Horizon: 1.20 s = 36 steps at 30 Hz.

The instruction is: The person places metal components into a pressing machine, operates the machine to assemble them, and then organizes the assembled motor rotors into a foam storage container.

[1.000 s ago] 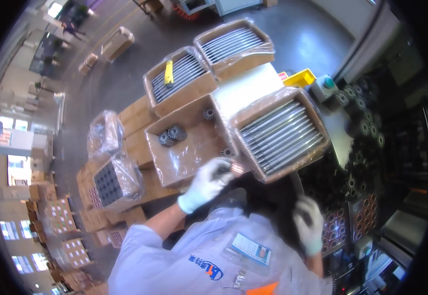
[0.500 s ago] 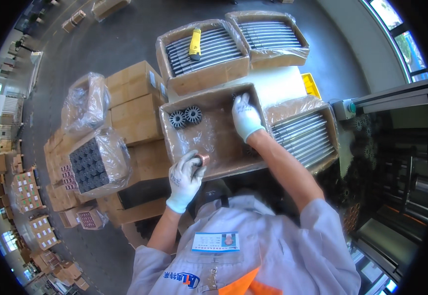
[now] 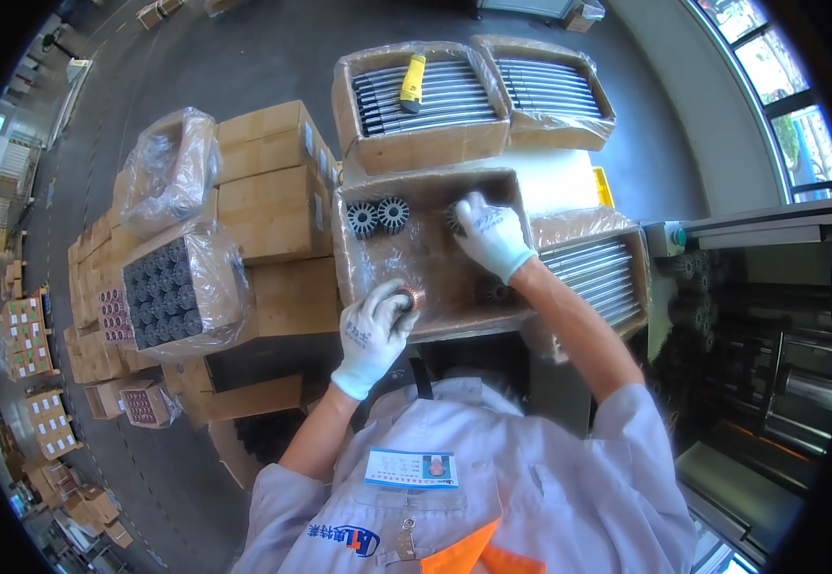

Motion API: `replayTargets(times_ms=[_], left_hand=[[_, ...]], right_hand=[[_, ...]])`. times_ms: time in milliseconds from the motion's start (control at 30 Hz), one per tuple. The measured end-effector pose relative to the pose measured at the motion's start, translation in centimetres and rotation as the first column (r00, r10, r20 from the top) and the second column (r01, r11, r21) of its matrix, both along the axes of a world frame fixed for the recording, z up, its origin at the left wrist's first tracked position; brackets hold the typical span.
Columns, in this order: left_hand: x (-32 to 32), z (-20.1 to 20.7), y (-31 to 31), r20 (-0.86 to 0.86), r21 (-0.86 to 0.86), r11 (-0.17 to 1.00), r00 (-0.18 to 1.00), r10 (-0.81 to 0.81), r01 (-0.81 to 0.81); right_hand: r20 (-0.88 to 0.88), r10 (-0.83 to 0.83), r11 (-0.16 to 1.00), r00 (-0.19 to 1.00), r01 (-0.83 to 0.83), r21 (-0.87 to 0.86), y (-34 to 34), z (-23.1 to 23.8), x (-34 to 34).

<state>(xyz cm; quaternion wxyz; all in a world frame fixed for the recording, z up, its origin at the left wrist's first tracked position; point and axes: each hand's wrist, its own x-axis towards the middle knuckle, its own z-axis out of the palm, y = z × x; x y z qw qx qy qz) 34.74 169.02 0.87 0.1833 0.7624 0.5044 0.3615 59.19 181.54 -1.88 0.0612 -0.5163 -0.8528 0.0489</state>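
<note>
Over the near left edge of an open, plastic-lined cardboard box point(image 3: 411, 253), my gloved left hand point(image 3: 373, 333) holds a small copper commutator point(image 3: 417, 298) between thumb and fingers. Inside the box on the right, my gloved right hand point(image 3: 494, 236) has its fingers closed on a dark slotted rotor core point(image 3: 453, 221), mostly covered by the glove. Two similar cores stand side by side in the far left corner, a left core point(image 3: 362, 221) and a right core point(image 3: 394, 215). Another dark core point(image 3: 498, 290) shows partly below my right wrist.
Beyond the box, a carton of metal shafts point(image 3: 368, 153) has a yellow tool point(image 3: 413, 84) lying on top. More shafts fill a carton point(image 3: 596, 277) at the right. Stacked cartons point(image 3: 272, 210) and a bagged box of dark cores point(image 3: 159, 292) stand left; machinery point(image 3: 789, 383) is at right.
My right hand has come nearer and slightly left inside the box, and a core now shows at its fingertips. My left hand keeps the commutator. The whole view has shifted a little.
</note>
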Motion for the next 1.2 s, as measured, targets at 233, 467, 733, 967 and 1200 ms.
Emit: replayTargets(times_ms=[233, 467, 733, 967, 1200], left_hand=[[-0.1, -0.3, -0.3, -0.015, 0.014, 1.000, 1.000, 0.017, -0.017], [0.9, 0.6, 0.0, -0.091, 0.023, 0.999, 0.995, 0.026, -0.024], [0.3, 1.1, -0.3, 0.240, -0.321, 0.947, 0.967, 0.081, 0.001], [6.6, 5.0, 3.1, 0.485, -0.384, 0.846, 0.861, -0.155, 0.369], [11.7, 4.3, 1.7, 0.459, -0.364, 0.705, 0.776, -0.433, 0.609]], right_hand=[[-0.067, 0.094, 0.994, 0.993, -0.098, -0.056, 0.2, -0.8, -6.3], [-0.195, 0.079, 0.992, 0.978, -0.097, -0.085, 2.9, -3.5, -7.0], [-0.532, -0.032, 0.993, 0.846, 0.086, 0.077, -3.8, 7.1, -0.3], [-0.411, -0.494, 0.789, 0.766, 0.593, 0.159, -14.0, 13.7, 18.5], [-0.021, -0.945, 0.323, 0.326, 0.943, 0.077, -20.9, 9.1, 31.2]])
